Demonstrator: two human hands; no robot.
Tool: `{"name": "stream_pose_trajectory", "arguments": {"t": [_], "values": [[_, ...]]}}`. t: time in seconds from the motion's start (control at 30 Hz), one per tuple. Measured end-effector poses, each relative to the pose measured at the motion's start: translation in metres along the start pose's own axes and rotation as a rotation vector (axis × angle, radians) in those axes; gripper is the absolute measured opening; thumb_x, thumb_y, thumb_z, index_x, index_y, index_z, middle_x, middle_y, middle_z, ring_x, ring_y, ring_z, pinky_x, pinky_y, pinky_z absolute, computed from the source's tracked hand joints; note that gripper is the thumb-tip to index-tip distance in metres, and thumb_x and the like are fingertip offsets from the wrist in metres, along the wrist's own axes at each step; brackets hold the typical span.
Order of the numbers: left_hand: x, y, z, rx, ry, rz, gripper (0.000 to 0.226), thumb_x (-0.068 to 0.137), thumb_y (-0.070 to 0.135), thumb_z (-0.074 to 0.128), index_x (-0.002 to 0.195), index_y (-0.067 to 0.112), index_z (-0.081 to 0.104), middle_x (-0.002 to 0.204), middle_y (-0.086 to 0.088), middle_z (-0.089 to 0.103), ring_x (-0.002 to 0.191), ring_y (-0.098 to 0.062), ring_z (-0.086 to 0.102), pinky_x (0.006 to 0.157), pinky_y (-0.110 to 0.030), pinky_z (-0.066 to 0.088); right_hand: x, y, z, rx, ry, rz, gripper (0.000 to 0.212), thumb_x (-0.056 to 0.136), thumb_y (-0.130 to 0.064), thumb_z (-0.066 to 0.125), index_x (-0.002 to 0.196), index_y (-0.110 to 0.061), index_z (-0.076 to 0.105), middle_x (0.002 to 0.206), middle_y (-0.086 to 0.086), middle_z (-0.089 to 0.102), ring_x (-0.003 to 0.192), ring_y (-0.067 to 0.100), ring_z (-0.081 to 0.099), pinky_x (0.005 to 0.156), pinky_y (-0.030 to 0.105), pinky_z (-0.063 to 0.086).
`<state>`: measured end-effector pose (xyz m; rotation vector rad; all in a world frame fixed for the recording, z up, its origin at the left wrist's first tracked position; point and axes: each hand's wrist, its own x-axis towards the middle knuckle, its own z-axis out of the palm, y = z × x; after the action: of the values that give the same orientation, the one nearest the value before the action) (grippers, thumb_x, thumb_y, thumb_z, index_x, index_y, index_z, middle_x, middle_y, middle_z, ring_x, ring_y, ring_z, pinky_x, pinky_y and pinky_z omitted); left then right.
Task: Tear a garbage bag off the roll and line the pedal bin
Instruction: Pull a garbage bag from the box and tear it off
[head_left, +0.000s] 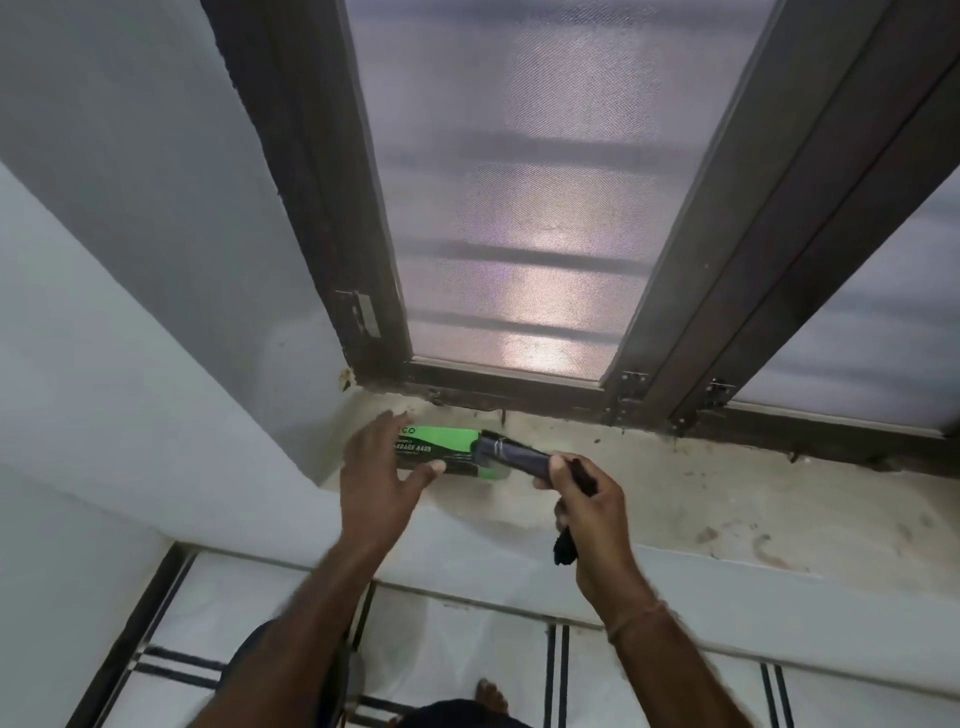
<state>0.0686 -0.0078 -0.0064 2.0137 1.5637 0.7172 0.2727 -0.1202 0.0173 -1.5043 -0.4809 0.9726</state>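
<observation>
Pinching black bag (511, 456) from green packet (447, 451): right hand (582, 493).

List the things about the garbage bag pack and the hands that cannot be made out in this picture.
- Green and black garbage bag pack, head view: label partly covered by the left hand; small print blurred.
- Dark bag end pulled from the pack: whether torn off is unclear; the right hand covers part of it.
- Pedal bin: not in view.
- Stone window sill: cut off at the right edge.
</observation>
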Motion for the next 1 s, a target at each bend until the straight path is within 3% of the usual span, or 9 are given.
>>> {"name": "stream_pose_trajectory", "arguments": {"t": [0.07,0.13,0.27,0.5,0.67,0.8,0.9,1.0], "values": [[0.018,-0.010,0.005,0.232,-0.173,0.017,0.083,0.080,0.044,0.081,0.152,0.032,0.040,0.164,-0.005,0.032,0.152,-0.033,0.023,0.109,-0.058,0.038,0.008,0.000,-0.008,-0.018,0.018,-0.010,0.018,0.099,-0.024,0.059,0.106,-0.013,0.072,0.083,0.014,0.075,0.048,0.016,0.033,0.042,0.027,0.031],[0.029,-0.013,0.009,0.356,-0.287,0.026,0.087,0.081,0.040,0.081,0.154,0.036,0.036,0.168,-0.005,0.023,0.156,-0.033,0.012,0.113,-0.058,0.034,0.014,0.001,-0.011,-0.029,0.009,0.004,0.018,0.099,-0.024,0.059,0.106,-0.014,0.072,0.082,0.013,0.074,0.047,0.015,0.033,0.042,0.027,0.032],[0.036,-0.021,0.011,0.271,-0.241,0.053,0.063,0.079,0.019,0.082,0.136,0.029,0.058,0.143,-0.003,0.055,0.138,-0.029,0.041,0.097,-0.043,0.048,0.026,0.006,-0.013,-0.026,-0.064,0.116,0.021,0.100,-0.022,0.058,0.109,-0.010,0.072,0.085,0.015,0.073,0.047,0.013,0.033,0.044,0.026,0.031],[0.032,-0.019,0.001,0.101,-0.158,0.146,0.057,0.076,0.010,0.083,0.127,0.024,0.064,0.127,-0.002,0.060,0.122,-0.027,0.048,0.088,-0.040,0.051,0.043,0.012,-0.018,0.065,-0.132,0.356,0.022,0.097,-0.023,0.062,0.107,-0.005,0.070,0.081,0.014,0.073,0.045,0.012,0.036,0.045,0.025,0.031],[0.030,-0.018,-0.003,0.013,-0.157,0.176,0.058,0.075,0.010,0.084,0.128,0.025,0.064,0.123,0.004,0.058,0.110,-0.020,0.058,0.086,-0.035,0.052,0.040,0.008,-0.008,0.002,-0.144,0.155,0.019,0.098,-0.025,0.060,0.104,-0.014,0.074,0.095,0.024,0.073,0.049,0.012,0.036,0.048,0.026,0.034],[0.022,-0.015,-0.004,-0.082,-0.183,0.130,0.057,0.079,0.013,0.081,0.131,0.026,0.062,0.123,0.007,0.056,0.106,-0.016,0.062,0.089,-0.038,0.056,0.038,0.004,0.007,-0.107,-0.165,-0.053,0.019,0.100,-0.021,0.058,0.106,-0.013,0.073,0.083,0.024,0.070,0.049,0.010,0.033,0.045,0.021,0.032],[0.015,-0.013,-0.003,-0.137,-0.173,0.108,0.057,0.078,0.019,0.082,0.131,0.028,0.062,0.120,0.009,0.057,0.103,-0.013,0.062,0.088,-0.038,0.055,0.038,0.003,0.014,-0.151,-0.211,-0.110,0.021,0.102,-0.016,0.053,0.108,-0.014,0.073,0.057,-0.003,0.049,0.050,0.010,0.032,0.042,0.020,0.030],[0.007,-0.007,-0.002,-0.202,-0.156,0.078,0.057,0.076,0.027,0.082,0.129,0.029,0.063,0.116,0.010,0.057,0.101,-0.010,0.063,0.087,-0.036,0.054,0.037,0.003,0.018,-0.183,-0.183,-0.148,0.014,0.099,-0.016,0.058,0.104,-0.021,0.070,0.069,-0.008,0.061,0.058,0.010,0.045,0.052,0.020,0.040]]}}
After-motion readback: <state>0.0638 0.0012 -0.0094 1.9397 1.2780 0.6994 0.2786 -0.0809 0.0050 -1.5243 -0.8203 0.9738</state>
